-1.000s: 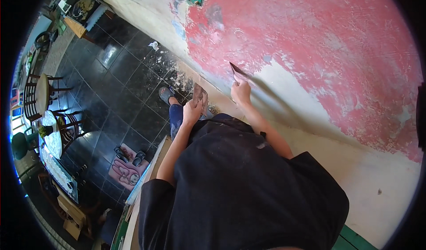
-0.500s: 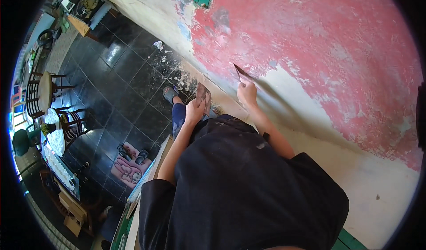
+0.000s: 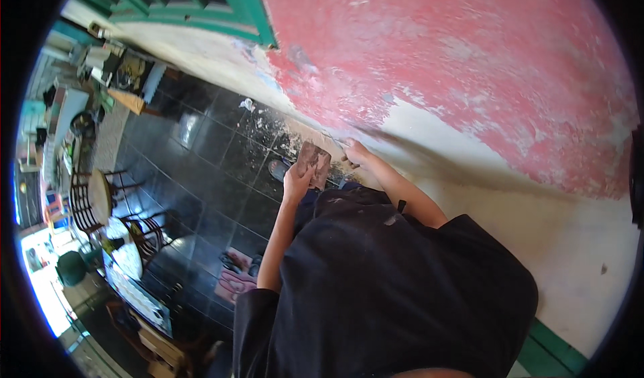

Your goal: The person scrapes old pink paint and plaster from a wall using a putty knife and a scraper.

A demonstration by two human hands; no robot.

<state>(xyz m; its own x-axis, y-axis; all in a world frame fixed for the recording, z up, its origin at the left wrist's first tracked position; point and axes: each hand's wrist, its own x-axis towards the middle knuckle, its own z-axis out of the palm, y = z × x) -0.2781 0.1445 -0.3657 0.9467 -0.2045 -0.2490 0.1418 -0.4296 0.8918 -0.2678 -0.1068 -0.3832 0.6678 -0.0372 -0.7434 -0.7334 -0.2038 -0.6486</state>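
My left hand point(image 3: 297, 182) is closed round the edge of a flat, rectangular, brown-smeared board point(image 3: 314, 162), its stained face turned up. Close by on the right, my right hand point(image 3: 357, 154) grips a scraper point(image 3: 335, 138). Its blade shows only as a thin, blurred sliver beside the lower wall, and I cannot tell whether it touches. Rough, flaking pink paint covers the upper wall point(image 3: 429, 36). Below it a smooth whitish patch point(image 3: 429, 126) spreads down to the right.
Pale flakes point(image 3: 270, 124) litter the dark tiled floor point(image 3: 208, 136) along the wall. A green window frame point(image 3: 261, 16) is at upper left. Chairs point(image 3: 82, 200) and tables stand far left; a pink mat point(image 3: 231, 281) with dark sandals lies near my left arm.
My view has swung, bringing more of the green window in. The scraper has dropped lower along the wall, its blade now nearly edge-on. The board's face shows more fully.
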